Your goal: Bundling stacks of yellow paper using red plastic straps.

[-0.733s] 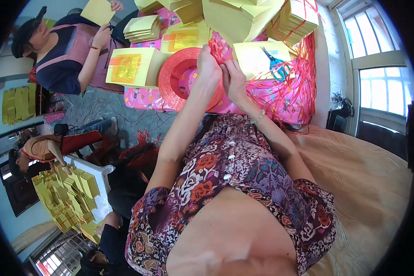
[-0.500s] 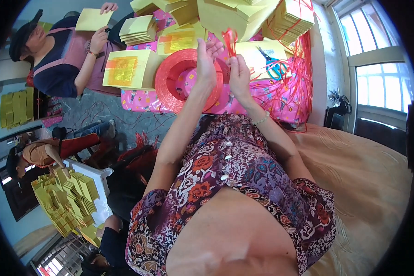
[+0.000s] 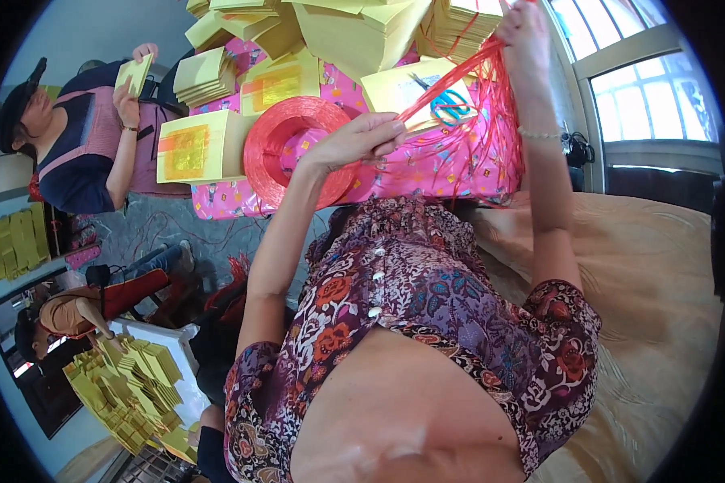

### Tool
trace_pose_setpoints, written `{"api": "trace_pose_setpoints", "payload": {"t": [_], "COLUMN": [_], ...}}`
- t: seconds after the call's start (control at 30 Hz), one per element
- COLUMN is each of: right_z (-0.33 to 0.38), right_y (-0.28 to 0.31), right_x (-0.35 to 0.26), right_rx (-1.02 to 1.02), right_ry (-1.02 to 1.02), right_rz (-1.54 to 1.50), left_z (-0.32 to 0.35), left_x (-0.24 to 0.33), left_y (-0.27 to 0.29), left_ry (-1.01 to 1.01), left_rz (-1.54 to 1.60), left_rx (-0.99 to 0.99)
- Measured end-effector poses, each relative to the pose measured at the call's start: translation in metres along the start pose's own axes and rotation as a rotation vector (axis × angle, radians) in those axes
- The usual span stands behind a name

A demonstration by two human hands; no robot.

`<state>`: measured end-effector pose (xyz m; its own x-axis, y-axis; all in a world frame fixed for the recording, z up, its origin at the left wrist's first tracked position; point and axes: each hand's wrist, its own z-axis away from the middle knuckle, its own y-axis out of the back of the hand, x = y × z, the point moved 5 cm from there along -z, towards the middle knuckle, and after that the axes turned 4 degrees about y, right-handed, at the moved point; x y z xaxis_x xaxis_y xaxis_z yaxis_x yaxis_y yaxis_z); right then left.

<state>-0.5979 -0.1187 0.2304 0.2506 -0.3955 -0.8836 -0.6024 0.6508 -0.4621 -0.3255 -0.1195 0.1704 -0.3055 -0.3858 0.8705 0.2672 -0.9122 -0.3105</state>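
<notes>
Closest to you is your own floral-print blouse [image 3: 427,322], filling the bottom middle, with both bare forearms going up and away from it. Your left hand [image 3: 361,138] is out over the near edge of the pink patterned tablecloth [image 3: 427,173], fingers pinched shut on the lower end of a bunch of red plastic string [image 3: 459,76]. The strands run taut up and to the right to your right hand [image 3: 525,28], which is raised farther off with its fingers curled closed around the other end; loose strands hang down from there over the right side of the cloth. Just left of your left hand sits the big red spool of string [image 3: 286,149], lying flat on the table. Right behind the taut strands there's a pair of blue-handled scissors [image 3: 451,103] resting on a yellow paper stack [image 3: 395,87]. More yellow paper bundles [image 3: 354,32] are piled at the far edge. Off to the far left a seated person [image 3: 80,137] holds a yellow sheet in both hands, and near-left another person [image 3: 64,310] sits by a heap of folded yellow paper [image 3: 129,390].
</notes>
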Motion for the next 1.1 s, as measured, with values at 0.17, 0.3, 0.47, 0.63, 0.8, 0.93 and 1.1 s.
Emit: {"api": "trace_pose_setpoints", "payload": {"t": [0.17,0.3,0.47,0.63,0.8,0.93,1.1], "right_z": [-0.078,-0.119,-0.129,-0.071,0.041,0.146,0.141], "right_y": [0.106,0.202,0.274,0.255,0.041,-0.060,-0.069], "right_x": [-0.014,0.004,0.048,0.093,0.075,0.080,0.073], "right_rx": [0.207,0.503,0.330,-0.308,-0.737,-0.965,-0.733], "right_ry": [0.227,0.196,-0.118,-0.261,0.296,0.106,0.195], "right_rz": [0.263,0.739,1.144,2.219,1.283,0.764,0.947], "left_z": [0.015,0.039,0.076,0.069,0.044,0.026,0.028], "left_x": [-0.021,-0.046,-0.075,-0.063,-0.017,0.018,0.028], "left_y": [0.018,0.035,0.058,0.064,0.043,0.022,0.025], "left_ry": [0.097,0.216,0.261,0.231,0.082,-0.014,0.099], "left_rz": [-0.084,-0.138,-0.097,-0.250,-0.469,-0.452,-0.388], "left_rx": [-0.054,-0.022,0.042,0.065,0.031,0.030,0.096]}}
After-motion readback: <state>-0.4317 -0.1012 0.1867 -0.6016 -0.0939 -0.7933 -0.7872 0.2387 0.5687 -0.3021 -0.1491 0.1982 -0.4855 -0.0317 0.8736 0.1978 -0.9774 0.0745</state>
